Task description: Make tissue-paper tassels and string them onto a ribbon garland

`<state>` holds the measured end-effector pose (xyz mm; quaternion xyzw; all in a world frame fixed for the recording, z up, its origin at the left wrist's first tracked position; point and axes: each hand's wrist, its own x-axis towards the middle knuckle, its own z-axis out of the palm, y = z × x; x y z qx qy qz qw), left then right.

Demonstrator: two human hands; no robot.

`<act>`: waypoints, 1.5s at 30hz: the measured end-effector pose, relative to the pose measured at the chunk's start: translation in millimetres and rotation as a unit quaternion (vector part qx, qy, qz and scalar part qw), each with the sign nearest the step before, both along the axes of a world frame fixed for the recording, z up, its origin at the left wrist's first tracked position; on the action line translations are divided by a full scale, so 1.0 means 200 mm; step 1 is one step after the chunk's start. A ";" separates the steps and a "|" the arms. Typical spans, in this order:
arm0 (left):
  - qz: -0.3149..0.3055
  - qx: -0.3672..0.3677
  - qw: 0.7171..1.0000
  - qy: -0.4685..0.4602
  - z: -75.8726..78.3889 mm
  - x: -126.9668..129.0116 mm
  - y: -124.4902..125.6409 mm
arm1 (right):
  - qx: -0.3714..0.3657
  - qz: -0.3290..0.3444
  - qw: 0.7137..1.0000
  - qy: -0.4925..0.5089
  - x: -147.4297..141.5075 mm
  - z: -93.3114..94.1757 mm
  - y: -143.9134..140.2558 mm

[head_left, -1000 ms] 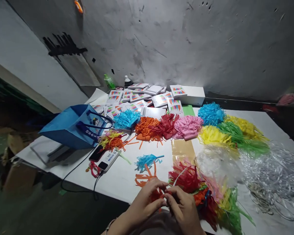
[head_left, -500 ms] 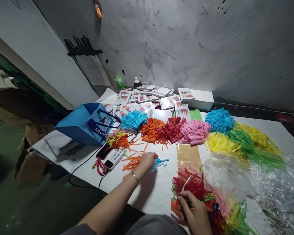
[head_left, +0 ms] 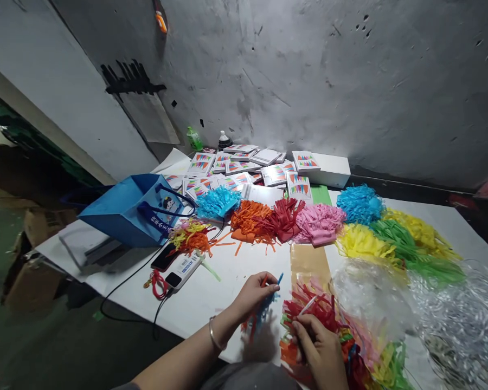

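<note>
Now the left hand [head_left: 255, 293] is closed around a small bunch of blue and orange tassels [head_left: 257, 319], thin limp paper strips that hang down below the fist, with one blue end poking up past the fingertips. Just to the right of that grip, the right hand [head_left: 318, 346] rests on a mixed tassel pile [head_left: 329, 330] of red, orange, pink and green fringes, its fingers pinched on something thin at the pile's near-left edge; what exactly it pinches I cannot tell.

Half a second ago the left arm was stretched out farther over the table [head_left: 211, 292], its hand down on the loose orange and blue tassels beside the power bank [head_left: 181, 269]. Since then it has come back toward the body with them lifted off the sheet, and that patch of white surface now lies bare. The right hand has hardly shifted.

Beyond the left grip runs a row of fluffy single-colour heaps, among them an orange heap [head_left: 250, 219] and a pink heap [head_left: 319, 223]. Crinkled clear plastic [head_left: 431, 314] crowds the right. Bare surface lies left of the left hand up to the table's near edge.
</note>
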<state>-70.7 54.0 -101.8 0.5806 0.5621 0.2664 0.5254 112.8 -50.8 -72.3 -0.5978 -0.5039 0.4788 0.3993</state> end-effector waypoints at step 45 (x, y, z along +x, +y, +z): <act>-0.053 0.155 0.984 -0.074 0.28 0.05 -0.40 | -0.063 0.066 0.984 0.151 -0.01 0.17 0.03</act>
